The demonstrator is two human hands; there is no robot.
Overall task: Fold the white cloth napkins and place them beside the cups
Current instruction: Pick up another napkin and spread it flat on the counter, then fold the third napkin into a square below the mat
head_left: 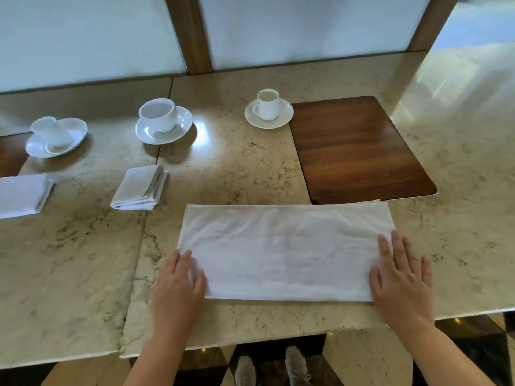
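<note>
A white cloth napkin point(284, 252) lies flat on the marble table, folded into a long rectangle. My left hand point(179, 288) rests flat on its near left corner, fingers spread. My right hand point(401, 277) presses flat on its near right corner, fingers apart. Neither hand grips the cloth. A folded napkin point(140, 188) lies in front of the middle cup point(158, 114). Another folded napkin point(22, 195) lies at the left edge, in front of the left cup point(51, 132). The right cup point(267, 103) on its saucer has no napkin beside it.
A dark wooden inlay panel point(356, 149) sits in the marble table point(83, 260) right of the right cup. Frosted panels with wooden posts point(189, 32) close off the far side. The table's near edge runs just below my hands; my shoes point(273, 369) show underneath.
</note>
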